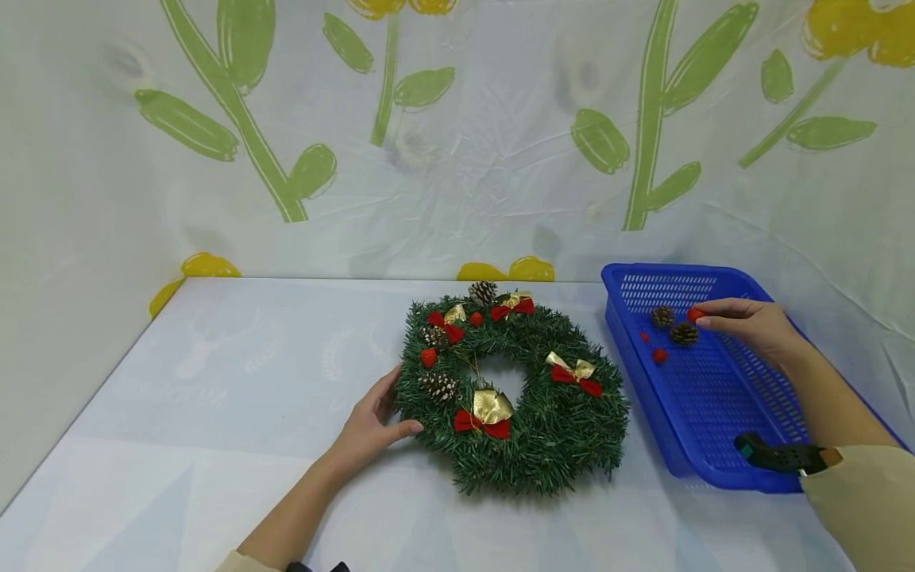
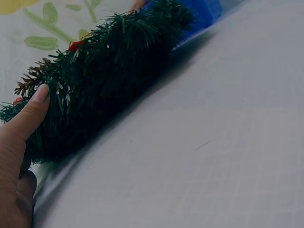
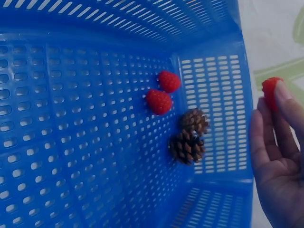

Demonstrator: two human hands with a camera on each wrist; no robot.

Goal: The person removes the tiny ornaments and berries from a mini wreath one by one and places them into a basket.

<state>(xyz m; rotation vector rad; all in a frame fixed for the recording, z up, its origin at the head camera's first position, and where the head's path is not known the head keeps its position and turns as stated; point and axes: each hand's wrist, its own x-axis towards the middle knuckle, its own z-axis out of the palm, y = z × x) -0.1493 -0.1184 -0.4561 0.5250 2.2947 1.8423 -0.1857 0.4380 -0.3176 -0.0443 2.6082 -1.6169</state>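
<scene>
A green Christmas wreath (image 1: 565,433) lies on the table, trimmed with several red-and-gold bows, pine cones and red berries. My left hand (image 1: 373,413) grips its left edge, thumb on the upper side among the needles; in the left wrist view the thumb (image 2: 35,107) presses beside a pine cone (image 2: 31,78), and some fingers are hidden. My right hand (image 1: 750,326) pinches a small red artificial berry (image 3: 271,90) between thumb and fingertips, above the far part of the blue basket (image 1: 646,421). Inside the basket lie two pine cones (image 3: 187,147) and two more red berries (image 3: 159,101).
The basket stands to the right of the wreath on the white table (image 1: 236,373). Behind the table hangs a pale cloth (image 1: 493,159) printed with green leaves and yellow flowers. A dark wrist strap (image 1: 779,455) sits at the right sleeve, over the basket's near end.
</scene>
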